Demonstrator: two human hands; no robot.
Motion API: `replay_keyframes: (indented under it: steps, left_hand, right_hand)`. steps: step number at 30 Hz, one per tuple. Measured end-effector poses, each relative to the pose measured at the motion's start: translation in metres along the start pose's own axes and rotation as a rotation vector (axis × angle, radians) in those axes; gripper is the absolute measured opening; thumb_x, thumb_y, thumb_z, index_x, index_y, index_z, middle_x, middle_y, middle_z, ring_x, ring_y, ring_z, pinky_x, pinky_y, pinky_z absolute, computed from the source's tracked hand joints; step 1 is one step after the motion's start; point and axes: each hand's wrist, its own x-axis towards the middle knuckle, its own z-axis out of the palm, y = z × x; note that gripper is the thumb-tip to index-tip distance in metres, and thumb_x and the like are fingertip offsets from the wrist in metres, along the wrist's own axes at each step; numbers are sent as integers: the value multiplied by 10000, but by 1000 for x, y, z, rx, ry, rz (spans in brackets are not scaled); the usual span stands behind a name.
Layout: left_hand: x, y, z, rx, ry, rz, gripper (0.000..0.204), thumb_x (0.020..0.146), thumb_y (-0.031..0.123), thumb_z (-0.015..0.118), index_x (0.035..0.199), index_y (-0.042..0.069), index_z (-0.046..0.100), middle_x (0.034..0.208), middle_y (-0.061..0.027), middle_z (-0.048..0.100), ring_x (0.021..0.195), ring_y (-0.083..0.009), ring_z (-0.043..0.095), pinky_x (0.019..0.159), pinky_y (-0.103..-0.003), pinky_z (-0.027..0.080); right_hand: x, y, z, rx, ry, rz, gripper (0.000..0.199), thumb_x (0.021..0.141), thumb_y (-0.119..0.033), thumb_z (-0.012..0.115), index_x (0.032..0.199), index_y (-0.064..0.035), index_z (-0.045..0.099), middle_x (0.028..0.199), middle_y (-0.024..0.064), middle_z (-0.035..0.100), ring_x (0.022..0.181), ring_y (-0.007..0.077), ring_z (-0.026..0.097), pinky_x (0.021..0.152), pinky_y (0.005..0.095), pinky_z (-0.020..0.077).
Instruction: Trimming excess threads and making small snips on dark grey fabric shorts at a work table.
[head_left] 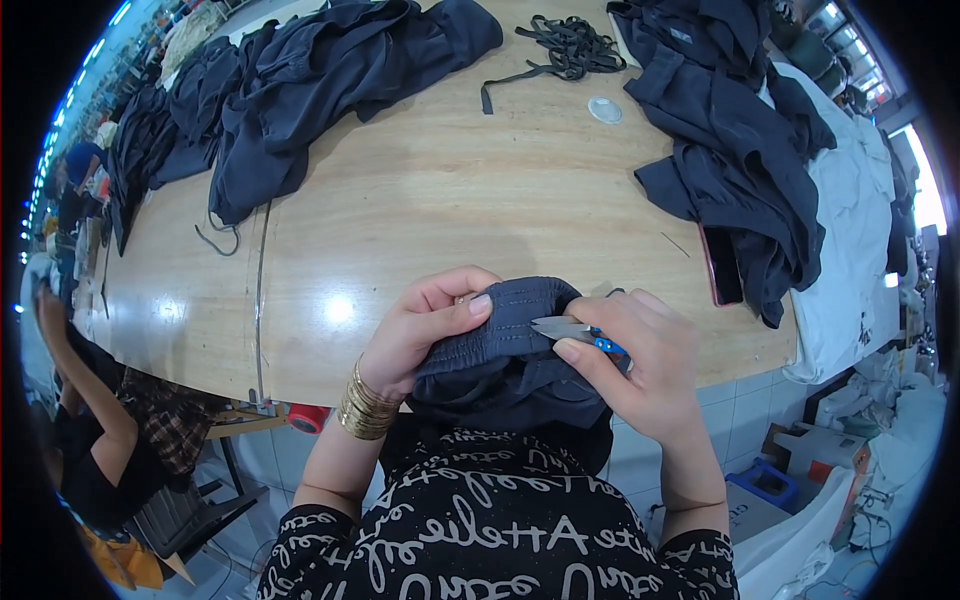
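A dark navy garment with a gathered, stitched waistband is held up at the near edge of the table, in front of my body. My left hand pinches the band's left side, thumb on top. In my right hand is a pair of thread snips with silver blades and a blue handle. The blade tips lie against the waistband's stitching and look slightly parted. My right fingers also rest at the band's right side; whether they grip the cloth there is hidden.
Dark garments are heaped at the far left, more dark garments at the right over white cloth. A tangle of black cord, a round pale disc and a phone lie on the wooden table. A co-worker's arm is at left.
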Motion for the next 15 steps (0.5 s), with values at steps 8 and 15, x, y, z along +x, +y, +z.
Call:
replay_keyframes:
  steps: [8,15]
  left_hand:
    - [1,-1,-1,7,-8,-10,210,878,113,538,1023,-38,558,943,-85,620,838,-96,599,758,-223,493]
    - [2,3,1,37,-11,-11,214,879,111,536,1028,-40,560,940,-81,622,829,-93,600,754,-218,493]
  right_hand:
    - [-3,2,2,-24,12,14,189,709,-223,708,804,-84,622,639,20,577,536,169,494,477,267,375]
    - [-1,-3,-4,-41,12,-36,202,681,-202,717,799,-69,620,640,26,567,524,171,454,470,274,345]
